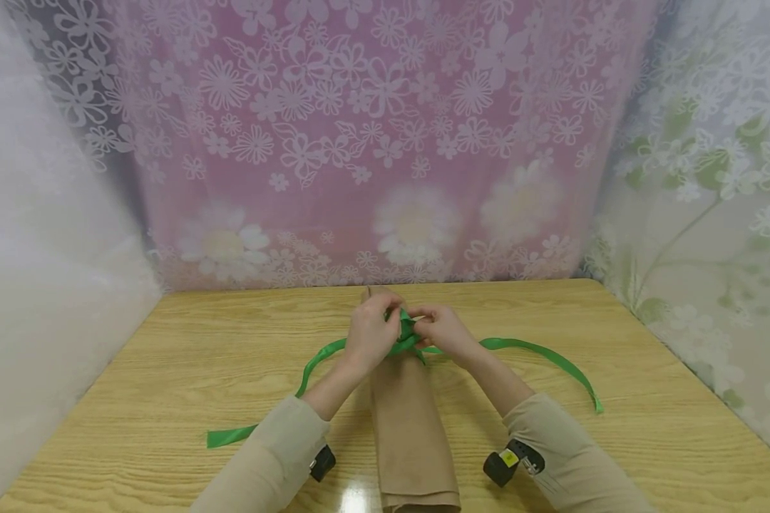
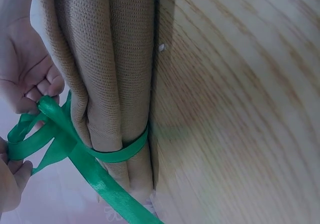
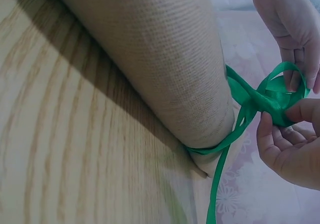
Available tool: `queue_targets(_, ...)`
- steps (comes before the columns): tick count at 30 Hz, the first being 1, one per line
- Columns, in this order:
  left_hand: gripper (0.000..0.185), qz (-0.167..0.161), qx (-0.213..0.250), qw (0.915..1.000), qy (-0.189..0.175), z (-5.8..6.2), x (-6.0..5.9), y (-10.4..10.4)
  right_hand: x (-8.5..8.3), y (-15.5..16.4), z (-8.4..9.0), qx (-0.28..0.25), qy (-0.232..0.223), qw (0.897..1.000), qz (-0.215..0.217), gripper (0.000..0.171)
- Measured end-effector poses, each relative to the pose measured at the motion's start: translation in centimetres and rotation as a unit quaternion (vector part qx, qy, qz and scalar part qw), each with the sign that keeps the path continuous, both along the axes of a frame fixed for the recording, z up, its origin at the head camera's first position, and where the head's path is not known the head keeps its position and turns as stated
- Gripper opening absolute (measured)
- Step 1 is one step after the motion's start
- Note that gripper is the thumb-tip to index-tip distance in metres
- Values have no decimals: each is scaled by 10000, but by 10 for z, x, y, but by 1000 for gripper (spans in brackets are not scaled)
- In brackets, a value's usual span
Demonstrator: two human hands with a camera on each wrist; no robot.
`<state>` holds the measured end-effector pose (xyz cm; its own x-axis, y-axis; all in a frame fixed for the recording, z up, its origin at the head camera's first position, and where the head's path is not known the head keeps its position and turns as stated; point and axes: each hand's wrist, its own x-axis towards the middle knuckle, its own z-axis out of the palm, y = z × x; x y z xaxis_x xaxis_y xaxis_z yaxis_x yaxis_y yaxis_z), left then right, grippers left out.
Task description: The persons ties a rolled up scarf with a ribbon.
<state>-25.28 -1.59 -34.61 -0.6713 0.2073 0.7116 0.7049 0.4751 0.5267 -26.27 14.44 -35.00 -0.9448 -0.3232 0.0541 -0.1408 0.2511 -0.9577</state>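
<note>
A long roll of tan woven cloth (image 1: 413, 427) lies lengthwise on the table, with a green satin ribbon (image 1: 552, 351) passed round its far part. The ribbon is gathered in loops and a knot on top of the roll. My left hand (image 1: 372, 331) pinches the ribbon on the left side of the knot. From the right, my right hand (image 1: 445, 333) holds it between thumb and fingers. In the right wrist view the right hand (image 3: 292, 146) grips the knot's base, and the left hand (image 3: 295, 39) is at an upright loop. Two ribbon tails spread out left and right.
The wooden table (image 1: 199, 356) reaches back to a pink flowered curtain (image 1: 359, 142), with pale curtains at both sides. A black wrist device (image 1: 502, 467) hangs under the right sleeve, and another (image 1: 323, 463) under the left.
</note>
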Motion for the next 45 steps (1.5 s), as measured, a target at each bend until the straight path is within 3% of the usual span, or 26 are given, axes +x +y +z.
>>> queue_targets(13,12,-46,-11,9997,225,-1,0,0,-5,-5,-9,41,36,9998,-210,30)
queue_targets(24,14,-172,-130,9991,-352,-1,-2,-7,-4,-10,-10,-93,-295,9986,429,17)
queue_targets(27,15,-121,-127,9973,-715,-2,-3,-10,-3,-11,-9,-287,-428,9974,505,15)
queue_targets(39,14,88,-149,9888,-1480,-3,-7,-17,-1,-15,-7,-1023,-604,9928,146,24)
queue_targets(45,12,346,-372,9855,-1618,-5,-8,-17,-2,-18,-8,-1469,-514,9878,28,34)
